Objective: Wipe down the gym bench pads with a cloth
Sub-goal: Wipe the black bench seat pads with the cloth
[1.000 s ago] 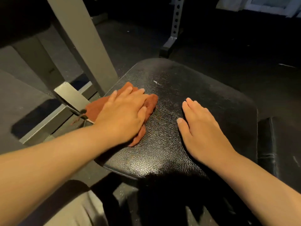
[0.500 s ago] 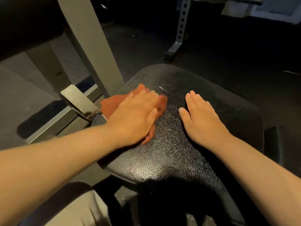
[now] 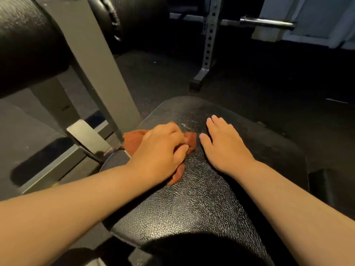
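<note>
On the black pad (image 3: pixel 201 198), left hand (image 3: pixel 161 150) grips crumpled rust cloth (image 3: pixel 134 139), right hand (image 3: pixel 224 148) flat.

The left hand (image 3: pixel 161 150) covers most of the cloth (image 3: pixel 134 139), fingertips curled out of sight. The near end of the surface (image 3: pixel 192 198) is lost in shadow, cut by the lower edge.

1. The bench pad (image 3: pixel 192 198) is covered in black, leather-like vinyl that is grained and glossy.
2. The cloth (image 3: pixel 134 139) is seen as soft, matt, rust-orange fabric.
3. The frame post (image 3: pixel 99 73) is made of smooth, matt, grey-painted metal.
4. The barbell (image 3: pixel 267 23) is shown as bare, shiny metal.
5. The floor (image 3: pixel 163 79) is finished dark, matt and finely speckled.
</note>
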`<state>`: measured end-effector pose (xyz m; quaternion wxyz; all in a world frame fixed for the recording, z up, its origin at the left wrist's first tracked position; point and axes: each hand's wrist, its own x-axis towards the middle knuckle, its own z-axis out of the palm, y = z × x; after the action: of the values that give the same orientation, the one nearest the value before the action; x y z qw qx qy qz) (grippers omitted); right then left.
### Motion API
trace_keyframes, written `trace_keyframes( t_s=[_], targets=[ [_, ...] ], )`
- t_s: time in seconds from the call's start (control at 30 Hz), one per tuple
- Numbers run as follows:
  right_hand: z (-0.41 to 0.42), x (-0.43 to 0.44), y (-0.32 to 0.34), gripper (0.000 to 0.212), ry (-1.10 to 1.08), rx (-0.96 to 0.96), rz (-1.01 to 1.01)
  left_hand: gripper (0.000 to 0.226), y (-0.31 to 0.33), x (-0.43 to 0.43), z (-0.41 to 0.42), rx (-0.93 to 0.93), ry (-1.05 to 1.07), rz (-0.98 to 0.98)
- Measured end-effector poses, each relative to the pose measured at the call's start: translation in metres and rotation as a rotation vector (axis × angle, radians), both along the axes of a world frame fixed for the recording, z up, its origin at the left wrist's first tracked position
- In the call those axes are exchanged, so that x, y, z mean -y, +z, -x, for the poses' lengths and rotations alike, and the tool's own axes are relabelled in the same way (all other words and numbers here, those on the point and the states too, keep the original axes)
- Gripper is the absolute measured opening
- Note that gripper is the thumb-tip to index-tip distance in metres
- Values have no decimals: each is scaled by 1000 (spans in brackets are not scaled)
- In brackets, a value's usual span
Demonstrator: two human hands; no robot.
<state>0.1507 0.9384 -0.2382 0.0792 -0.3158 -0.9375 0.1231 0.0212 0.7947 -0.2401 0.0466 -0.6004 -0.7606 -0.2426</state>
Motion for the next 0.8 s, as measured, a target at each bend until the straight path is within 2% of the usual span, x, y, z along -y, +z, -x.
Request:
trace_keyframes(
  t_s=[0.1, 0.2, 0.27, 0.43, 0.5, 0.63, 0.8],
  targets=[
    [-1, 1, -6, 60, -17, -4, -35, 31, 3, -4, 16, 10, -17, 8],
    [-2, 0, -5, 60, -23, -23, -7, 26, 12, -46, 34, 32, 205, 44],
    [-1, -2, -5, 60, -16, -27, -6, 22, 14, -68, 31, 34, 266, 76],
    [-3, -3, -8, 60, 0, -19, -22, 24, 10, -38, 26, 49, -93, 18],
    [-3, -4, -9, 60, -4, -19, -15, 17, 11, -48, 39, 32, -35, -9],
    [-2, -6, -10, 61, 7, -23, -6, 20, 14, -83, 45, 5, 170, 42],
    [-4, -3, -9, 61, 12, -10, -6, 11, 16, -40, 47, 70, -61, 47]
  ],
)
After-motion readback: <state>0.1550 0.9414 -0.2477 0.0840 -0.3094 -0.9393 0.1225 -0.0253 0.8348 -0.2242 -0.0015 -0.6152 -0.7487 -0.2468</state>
